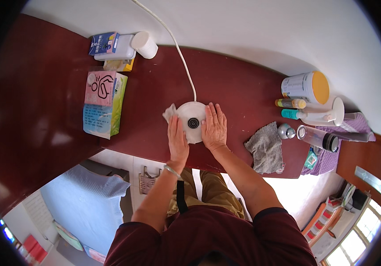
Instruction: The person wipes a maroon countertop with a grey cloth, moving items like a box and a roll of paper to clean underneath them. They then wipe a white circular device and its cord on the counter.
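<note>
A round white kettle base (184,111) with a black ringed connector in its middle lies on the dark red table. My left hand (178,141) holds it along the left edge, fingers pointing away from me. On the opposite side my right hand (216,127) grips the rim, its thumb on the edge and its fingers stretched out beside it. A crumpled white tissue (169,112) sticks out past the base's left side near my left fingertips. How far it runs under my hand or the base is hidden. A white cord (182,57) runs from the base's far side up along the wall.
Tissue packs (99,104), boxes (104,43) and a white roll (144,44) stand on the left. To the right lie a grey cloth (266,148), a clear bottle (316,138), small bottles (290,103) and a yellow-lidded tub (304,87). The table's edge (155,163) is close to me.
</note>
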Demonstrator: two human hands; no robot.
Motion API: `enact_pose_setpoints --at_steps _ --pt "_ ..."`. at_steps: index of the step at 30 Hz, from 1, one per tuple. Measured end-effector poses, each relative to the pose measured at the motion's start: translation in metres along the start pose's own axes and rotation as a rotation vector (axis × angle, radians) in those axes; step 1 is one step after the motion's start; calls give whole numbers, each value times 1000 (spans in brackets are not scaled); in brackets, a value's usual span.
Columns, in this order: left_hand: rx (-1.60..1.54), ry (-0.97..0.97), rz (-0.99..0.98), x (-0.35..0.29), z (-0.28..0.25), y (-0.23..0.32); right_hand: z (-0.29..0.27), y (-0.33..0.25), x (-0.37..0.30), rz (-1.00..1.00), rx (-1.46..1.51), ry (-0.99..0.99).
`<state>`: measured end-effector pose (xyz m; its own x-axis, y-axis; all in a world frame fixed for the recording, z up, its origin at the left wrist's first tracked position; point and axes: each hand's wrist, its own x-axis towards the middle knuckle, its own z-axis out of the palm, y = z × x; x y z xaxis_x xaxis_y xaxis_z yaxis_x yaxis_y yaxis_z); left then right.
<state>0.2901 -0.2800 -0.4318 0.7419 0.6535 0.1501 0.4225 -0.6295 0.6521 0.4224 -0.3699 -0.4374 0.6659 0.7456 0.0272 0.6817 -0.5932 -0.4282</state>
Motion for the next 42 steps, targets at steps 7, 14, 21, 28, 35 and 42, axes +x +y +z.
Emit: enact_pose_setpoints --at_steps 7,14,21,28,35,42 --pt "-48 -216 241 95 -5 -16 -3 -2 2 -11 -2 15" --pt "-572 -171 -244 96 -6 -29 -1 0 1 2 -21 5" --pt "-161 -176 -74 58 -24 -30 -1 -1 0 -2 -3 18" --pt "-295 -4 -190 34 -16 -15 -5 -2 1 -4 2 33" --pt "-120 34 -5 70 1 -25 -3 -3 1 11 15 19" --pt "-173 -3 16 121 28 -1 -3 -3 2 15 -1 -5"
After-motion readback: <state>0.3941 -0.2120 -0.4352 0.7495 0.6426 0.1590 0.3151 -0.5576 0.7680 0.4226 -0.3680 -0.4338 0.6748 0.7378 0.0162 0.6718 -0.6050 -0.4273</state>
